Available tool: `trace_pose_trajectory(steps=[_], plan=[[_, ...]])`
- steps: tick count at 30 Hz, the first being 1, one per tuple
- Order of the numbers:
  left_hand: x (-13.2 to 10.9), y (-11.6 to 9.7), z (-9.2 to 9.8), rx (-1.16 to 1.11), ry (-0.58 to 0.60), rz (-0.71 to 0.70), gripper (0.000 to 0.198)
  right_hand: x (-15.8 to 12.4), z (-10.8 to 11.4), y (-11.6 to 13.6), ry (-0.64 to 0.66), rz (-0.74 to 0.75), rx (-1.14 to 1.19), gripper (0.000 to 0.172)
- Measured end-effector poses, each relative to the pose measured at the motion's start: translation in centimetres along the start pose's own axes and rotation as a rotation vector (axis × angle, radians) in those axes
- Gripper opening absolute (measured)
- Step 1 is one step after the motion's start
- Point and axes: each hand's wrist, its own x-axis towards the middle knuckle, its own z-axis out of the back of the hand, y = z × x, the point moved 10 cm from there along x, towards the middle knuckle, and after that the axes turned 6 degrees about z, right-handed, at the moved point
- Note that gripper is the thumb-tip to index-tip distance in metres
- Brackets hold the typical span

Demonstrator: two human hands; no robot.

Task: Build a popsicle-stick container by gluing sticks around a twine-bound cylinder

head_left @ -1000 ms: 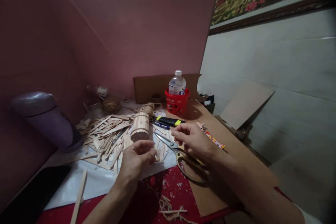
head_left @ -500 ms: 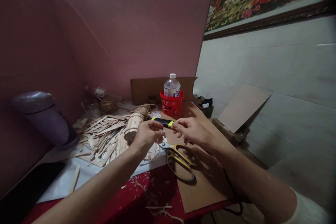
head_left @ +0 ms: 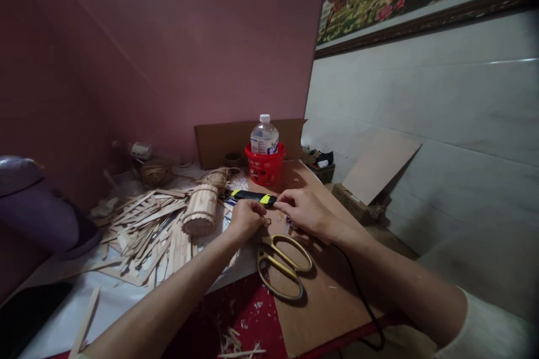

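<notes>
A black-and-yellow utility knife [head_left: 252,197] lies behind my hands, in front of the red bucket. My right hand [head_left: 309,214] has its fingertips pinched at the knife's right end. My left hand [head_left: 245,220] is closed just in front of the knife, fingers curled down; what they hold, if anything, is hidden. Gold-handled scissors [head_left: 275,256] lie between my forearms, their blades mostly hidden by my left hand. To the left, a small barrel-shaped piece made of wooden sticks [head_left: 201,209] lies tilted, its scalloped round end facing me.
Many loose wooden sticks [head_left: 143,224] are heaped at the left. A red bucket [head_left: 265,167] holds a clear plastic bottle [head_left: 264,137]. Twine [head_left: 155,173] lies behind the sticks. A purple object [head_left: 37,207] stands far left. Cardboard [head_left: 303,314] covers the right side of the table.
My left hand has come off the utility knife and moved lower, fingers curled. The knife has shifted slightly left in view with my right hand at its end. The view has turned rightward.
</notes>
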Motion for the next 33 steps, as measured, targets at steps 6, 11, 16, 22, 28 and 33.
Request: trace_pose_trajectory(steps=[6,11,16,22,28,33], plan=[[-0.2,-0.7,0.2,0.160,-0.032,-0.045,0.033,0.2,-0.3,-0.5,0.008,0.029,0.028,0.014],[-0.2,-0.9,0.2,0.205,-0.059,-0.082,0.032,-0.2,-0.3,-0.4,0.010,0.042,0.058,0.018],[-0.5,-1.5,1.0,0.216,-0.139,-0.155,0.028,-0.9,0.2,0.1,-0.001,0.051,0.020,0.019],[-3.8,-3.6,5.5,0.200,-0.317,-0.293,0.011,-2.6,1.3,1.7,0.012,0.058,-0.091,0.022],[-6.3,-2.7,15.2,0.221,-0.675,-0.256,0.047,-2.0,2.9,1.7,-0.004,0.034,-0.296,0.023],[-3.3,2.2,17.8,0.114,-0.603,-0.036,0.044,-1.6,4.1,0.0,0.075,-0.023,-0.455,0.017]])
